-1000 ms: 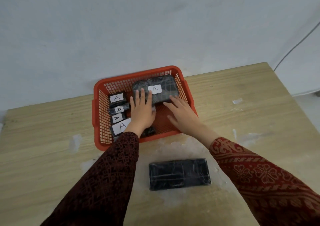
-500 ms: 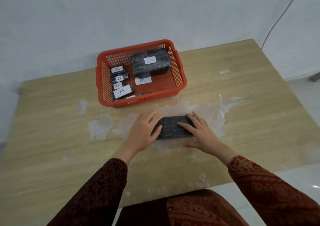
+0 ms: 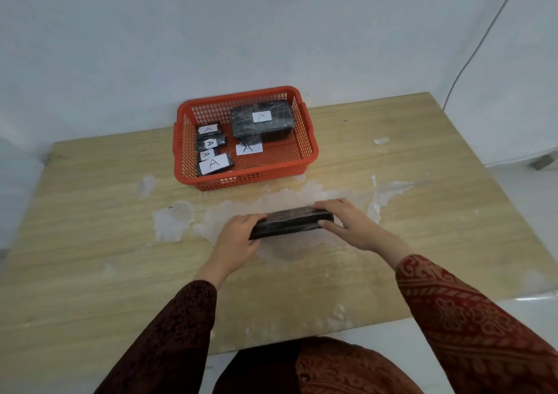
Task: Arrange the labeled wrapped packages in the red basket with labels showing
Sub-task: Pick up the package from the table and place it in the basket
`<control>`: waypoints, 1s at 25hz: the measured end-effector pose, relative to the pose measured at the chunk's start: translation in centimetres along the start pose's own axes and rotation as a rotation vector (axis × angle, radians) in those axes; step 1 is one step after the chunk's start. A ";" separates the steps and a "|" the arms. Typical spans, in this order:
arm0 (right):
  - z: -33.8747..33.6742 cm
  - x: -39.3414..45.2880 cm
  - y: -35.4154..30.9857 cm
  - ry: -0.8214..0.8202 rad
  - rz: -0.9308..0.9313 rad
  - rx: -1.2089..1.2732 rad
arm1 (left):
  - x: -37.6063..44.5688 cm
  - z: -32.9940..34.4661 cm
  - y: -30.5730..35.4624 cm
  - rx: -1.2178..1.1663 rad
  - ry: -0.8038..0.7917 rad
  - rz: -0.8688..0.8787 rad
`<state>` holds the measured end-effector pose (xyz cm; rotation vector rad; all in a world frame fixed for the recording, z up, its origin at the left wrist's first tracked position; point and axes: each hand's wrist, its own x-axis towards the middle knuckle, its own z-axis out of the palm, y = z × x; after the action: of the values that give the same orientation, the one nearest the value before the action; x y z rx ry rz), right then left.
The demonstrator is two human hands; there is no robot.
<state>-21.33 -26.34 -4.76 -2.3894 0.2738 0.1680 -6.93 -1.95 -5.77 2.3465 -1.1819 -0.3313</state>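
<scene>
Both hands grip one black wrapped package by its short ends: the left hand closes around the left end with the thumb on the near edge, and the right hand closes around the right end with fingers over the top. The package is tilted, its near long edge turned toward the camera, and it sits low over a wooden table, in front of the basket and apart from it. No label shows on the visible faces of this package.

Farther back on the table stands a red basket with mesh walls. Inside it, a large black package lies at the back right with a white label marked "A" facing up. A loose-looking white label marked "A" lies just in front of it on the basket floor. Along the left side, four smaller black packages lie in a row, each showing a white "A" label. Patterned dark red sleeves cover both forearms.
</scene>
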 end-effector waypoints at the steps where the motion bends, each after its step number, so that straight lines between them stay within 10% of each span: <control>1: -0.5 0.1 -0.3 0.011 0.020 0.055 | 0.3 -0.8 0.4 -0.071 0.029 -0.034; 13: -2.0 3.1 -2.8 0.474 0.211 0.674 | 5.0 -4.6 3.7 -0.576 0.473 -0.308; 18: -3.3 7.6 -3.9 0.716 0.199 0.311 | 8.3 -4.2 2.6 -0.550 0.537 -0.415; 25: -4.4 14.9 -5.8 0.545 0.149 0.201 | 15.1 -5.7 -1.5 -0.500 0.526 -0.505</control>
<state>-5.30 -27.36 -0.73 -2.1729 0.6872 -0.4317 5.48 -11.55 -1.63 2.0576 -0.2165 -0.1337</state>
